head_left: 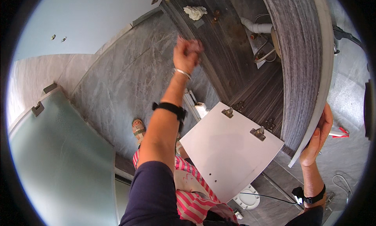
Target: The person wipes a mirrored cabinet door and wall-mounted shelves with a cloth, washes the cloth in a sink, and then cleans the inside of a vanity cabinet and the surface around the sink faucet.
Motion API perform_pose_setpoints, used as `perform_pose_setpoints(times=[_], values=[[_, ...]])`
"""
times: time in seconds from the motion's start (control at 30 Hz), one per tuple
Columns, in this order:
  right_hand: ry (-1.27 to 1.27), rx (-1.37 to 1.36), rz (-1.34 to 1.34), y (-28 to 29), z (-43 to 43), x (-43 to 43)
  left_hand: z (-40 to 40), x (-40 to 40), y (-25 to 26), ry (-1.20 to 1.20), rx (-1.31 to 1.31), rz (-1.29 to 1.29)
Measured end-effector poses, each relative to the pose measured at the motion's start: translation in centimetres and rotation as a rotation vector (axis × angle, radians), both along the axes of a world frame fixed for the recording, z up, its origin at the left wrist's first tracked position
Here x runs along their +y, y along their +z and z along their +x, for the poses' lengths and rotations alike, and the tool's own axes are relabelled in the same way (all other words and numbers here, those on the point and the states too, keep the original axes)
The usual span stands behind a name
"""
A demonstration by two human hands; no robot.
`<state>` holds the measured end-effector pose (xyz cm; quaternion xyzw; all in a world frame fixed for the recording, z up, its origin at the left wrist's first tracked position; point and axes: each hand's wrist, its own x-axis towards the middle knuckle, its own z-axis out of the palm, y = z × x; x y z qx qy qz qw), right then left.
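Note:
My left hand is blurred, its fingers curled, beside the front edge of an open dark wood-grain cabinet; whether it holds anything cannot be told. A crumpled white cloth or paper lies on the cabinet board beyond it. At the right, my right hand grips the pale edge of a grey wood-grain panel, its fingers partly hidden. Between my arms is a white cabinet door, swung open, with two metal hinges along its far edge.
A white drain pipe and hoses run inside the cabinet. Long pale strips lie on the grey tiled floor beside the door. A frosted glass panel stands at left; a white toilet seat shows below the door.

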<state>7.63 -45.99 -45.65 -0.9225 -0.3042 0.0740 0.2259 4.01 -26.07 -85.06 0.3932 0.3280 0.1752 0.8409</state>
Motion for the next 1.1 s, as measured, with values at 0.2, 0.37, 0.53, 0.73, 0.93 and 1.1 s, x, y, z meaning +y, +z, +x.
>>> perform_pose_setpoints(times=[0.2,0.37,0.53,0.73,0.93,1.1], values=[[0.002,-0.045,-0.058,0.0,-0.1,0.4,-4.9,-12.9,-0.1,-0.026,0.17,0.29],[0.018,-0.053,-0.052,0.1,0.0,0.8,-7.5,-18.6,-1.0,-0.197,-0.002,-0.052],[0.025,-0.019,0.003,-0.2,-0.1,1.1,-7.9,-17.2,-3.4,-0.51,0.161,-0.102],[0.006,-0.015,0.059,-0.4,0.0,0.5,-11.7,-11.0,2.2,-0.733,0.221,-0.294],[0.048,-0.122,0.004,-0.2,0.1,1.0,-21.6,-6.4,6.5,-0.375,0.309,-0.716],[0.068,-0.167,-0.013,-0.1,0.3,1.1,-24.8,-4.1,10.8,-0.218,0.254,-0.782]])
